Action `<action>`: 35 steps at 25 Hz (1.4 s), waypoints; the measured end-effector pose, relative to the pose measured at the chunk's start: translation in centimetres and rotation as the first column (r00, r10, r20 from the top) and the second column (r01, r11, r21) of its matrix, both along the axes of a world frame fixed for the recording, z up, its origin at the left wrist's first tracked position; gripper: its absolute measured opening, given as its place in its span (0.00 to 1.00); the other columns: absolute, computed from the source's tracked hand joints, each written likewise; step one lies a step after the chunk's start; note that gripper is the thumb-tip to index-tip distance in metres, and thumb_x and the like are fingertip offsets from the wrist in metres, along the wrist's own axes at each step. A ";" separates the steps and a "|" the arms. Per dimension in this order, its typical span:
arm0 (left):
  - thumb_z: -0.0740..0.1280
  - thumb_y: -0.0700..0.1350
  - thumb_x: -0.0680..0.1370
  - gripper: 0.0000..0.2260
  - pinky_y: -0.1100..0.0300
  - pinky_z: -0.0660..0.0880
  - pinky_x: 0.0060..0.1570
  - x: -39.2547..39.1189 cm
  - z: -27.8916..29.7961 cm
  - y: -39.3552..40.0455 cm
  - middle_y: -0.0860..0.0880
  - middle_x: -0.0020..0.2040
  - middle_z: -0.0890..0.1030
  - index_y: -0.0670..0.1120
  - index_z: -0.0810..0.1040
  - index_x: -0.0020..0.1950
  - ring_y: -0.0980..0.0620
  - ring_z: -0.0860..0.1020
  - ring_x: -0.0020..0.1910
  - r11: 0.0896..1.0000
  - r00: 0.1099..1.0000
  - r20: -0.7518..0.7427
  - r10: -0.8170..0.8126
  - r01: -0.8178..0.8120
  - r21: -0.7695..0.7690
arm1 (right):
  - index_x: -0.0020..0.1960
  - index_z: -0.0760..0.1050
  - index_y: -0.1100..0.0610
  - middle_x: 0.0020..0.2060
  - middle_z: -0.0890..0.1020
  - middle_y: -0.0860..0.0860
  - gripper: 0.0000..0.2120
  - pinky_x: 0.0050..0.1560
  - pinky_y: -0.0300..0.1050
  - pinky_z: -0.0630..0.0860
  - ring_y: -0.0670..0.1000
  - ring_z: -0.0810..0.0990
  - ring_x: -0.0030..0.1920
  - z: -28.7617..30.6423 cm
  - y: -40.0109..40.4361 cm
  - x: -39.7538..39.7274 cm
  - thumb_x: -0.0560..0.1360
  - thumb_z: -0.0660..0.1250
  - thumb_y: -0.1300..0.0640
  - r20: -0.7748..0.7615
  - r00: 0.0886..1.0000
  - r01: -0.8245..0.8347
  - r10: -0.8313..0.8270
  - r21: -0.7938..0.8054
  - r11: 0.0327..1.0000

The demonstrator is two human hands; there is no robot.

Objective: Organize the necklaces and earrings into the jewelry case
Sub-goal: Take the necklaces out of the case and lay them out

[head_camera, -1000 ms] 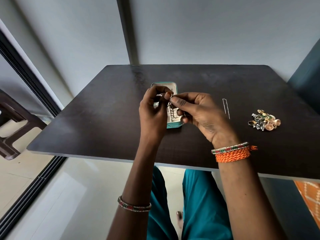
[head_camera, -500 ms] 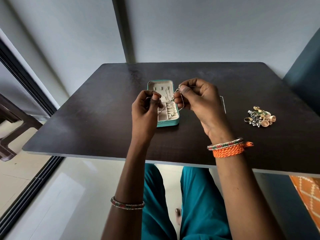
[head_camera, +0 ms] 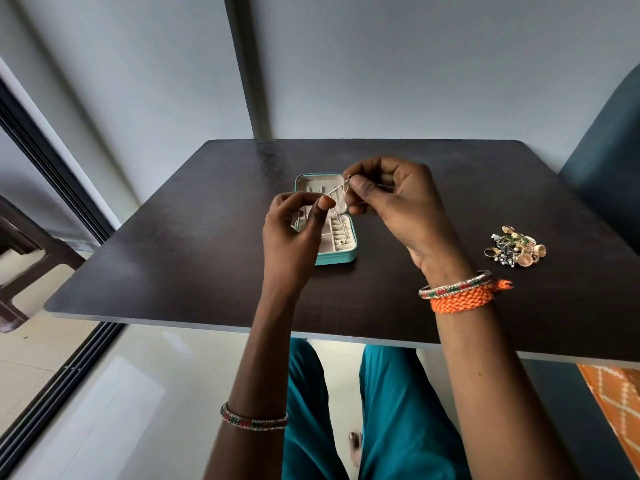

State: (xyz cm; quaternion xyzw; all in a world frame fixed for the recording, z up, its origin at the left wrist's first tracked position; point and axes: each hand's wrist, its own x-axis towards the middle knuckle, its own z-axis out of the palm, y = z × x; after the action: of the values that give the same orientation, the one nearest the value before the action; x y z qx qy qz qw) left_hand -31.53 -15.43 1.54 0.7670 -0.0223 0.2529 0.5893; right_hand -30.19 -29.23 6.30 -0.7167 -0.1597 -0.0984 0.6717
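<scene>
A thin silver chain hangs over the open teal case; mixed earrings lie heaped well to its right.

The single head view looked forward and down from close above the table, its wide lens seemingly bowing the edges.

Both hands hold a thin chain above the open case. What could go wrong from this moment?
1. The thin chain, stretched between the left hand and the right hand, may knot or slip.
2. It could snag on pieces already in the jewelry case.
3. The right forearm might sweep the earring pile.
</scene>
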 end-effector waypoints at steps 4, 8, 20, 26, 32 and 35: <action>0.68 0.49 0.77 0.06 0.65 0.71 0.47 0.2 0.3 0.5 0.51 0.47 0.81 0.48 0.82 0.45 0.57 0.77 0.47 0.990 0.991 -0.011 0.136 -0.136 -0.046 | 0.45 0.79 0.59 0.36 0.81 0.52 0.06 0.37 0.38 0.78 0.47 0.79 0.37 0.1 -0.7 0.0 0.75 0.66 0.67 0.075 0.994 0.074 -0.075 0.016 0.997; 0.64 0.44 0.80 0.09 0.64 0.76 0.38 0.2 0.3 0.6 0.52 0.35 0.81 0.48 0.79 0.40 0.59 0.78 0.33 0.946 0.989 -0.076 0.129 -0.146 -0.291 | 0.47 0.79 0.62 0.35 0.80 0.54 0.05 0.37 0.39 0.79 0.47 0.80 0.35 0.1 -1.3 -0.1 0.76 0.64 0.68 0.086 0.991 0.099 -0.106 0.082 0.992; 0.61 0.43 0.81 0.11 0.63 0.74 0.29 1.1 0.0 0.9 0.52 0.30 0.76 0.46 0.76 0.40 0.57 0.74 0.26 0.776 0.971 -0.052 0.233 -0.218 -0.592 | 0.43 0.78 0.58 0.35 0.81 0.49 0.09 0.40 0.47 0.81 0.47 0.83 0.37 -1.3 -1.8 0.5 0.76 0.62 0.68 0.326 0.829 0.495 -0.454 -0.052 0.867; 0.56 0.41 0.83 0.11 0.63 0.74 0.30 2.3 3.0 3.0 0.50 0.30 0.74 0.45 0.70 0.41 0.57 0.72 0.24 0.639 0.946 0.055 0.319 -0.171 -0.750 | 0.45 0.80 0.56 0.33 0.81 0.47 0.07 0.40 0.41 0.80 0.43 0.81 0.35 -2.3 -3.8 0.6 0.75 0.65 0.65 0.366 0.723 0.643 -0.586 -0.045 0.765; 0.55 0.42 0.83 0.12 0.62 0.74 0.34 4.2 1.4 4.6 0.50 0.34 0.72 0.47 0.67 0.40 0.56 0.71 0.30 0.431 0.950 -0.123 0.287 -0.243 -0.869 | 0.45 0.74 0.57 0.35 0.81 0.50 0.05 0.34 0.41 0.79 0.46 0.82 0.34 -1.7 -5.2 0.8 0.77 0.61 0.64 0.182 0.774 0.589 -0.606 0.145 0.795; 0.56 0.44 0.83 0.13 0.63 0.70 0.31 5.0 -0.7 4.8 0.52 0.35 0.70 0.50 0.69 0.38 0.56 0.68 0.30 0.470 0.912 -0.276 0.304 -0.396 -0.789 | 0.44 0.74 0.55 0.36 0.81 0.50 0.08 0.35 0.43 0.79 0.48 0.83 0.35 -1.8 -5.3 0.8 0.77 0.61 0.65 0.139 0.794 0.577 -0.592 0.140 0.805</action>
State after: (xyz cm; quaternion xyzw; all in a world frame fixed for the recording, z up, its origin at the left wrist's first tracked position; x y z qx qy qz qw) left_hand -26.54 -10.63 0.80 0.3949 0.2859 0.3103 0.8161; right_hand -29.43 -34.54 4.48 -0.6882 0.0156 -0.3709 0.6233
